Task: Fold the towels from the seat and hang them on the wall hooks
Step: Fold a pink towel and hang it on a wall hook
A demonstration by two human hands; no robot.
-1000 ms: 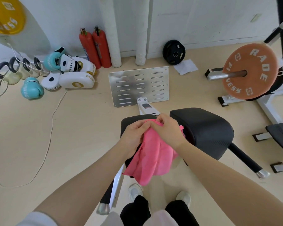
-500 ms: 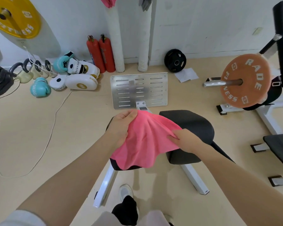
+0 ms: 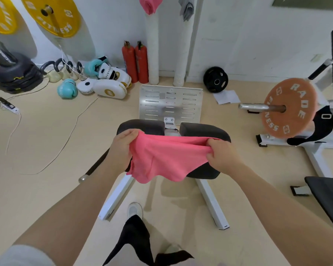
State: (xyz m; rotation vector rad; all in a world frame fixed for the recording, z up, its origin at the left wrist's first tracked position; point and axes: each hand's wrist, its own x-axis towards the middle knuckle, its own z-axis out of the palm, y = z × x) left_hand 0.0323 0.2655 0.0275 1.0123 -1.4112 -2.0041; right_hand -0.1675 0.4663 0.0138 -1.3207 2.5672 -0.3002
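Gym floor, padded seat [image 3: 204, 129] behind: pink towel [image 3: 165, 156] is held spread, pinched by left hand [image 3: 123, 144] and right hand [image 3: 222, 154]; edges are best matched squarely before folding.

Two red fire extinguishers [image 3: 135, 62] stand upright against the wall, touching each other. Just left of them lie white focus pads [image 3: 109, 87] and teal boxing gloves [image 3: 67, 90] on the floor. Kettlebells [image 3: 62, 72] sit in a row near the wall. A small black weight plate [image 3: 215, 79] leans against the wall. An orange plate [image 3: 290, 108] sits on a bar at right. Yellow plates [image 3: 54, 15] hang upper left. A white cable [image 3: 65, 139] trails across the floor.
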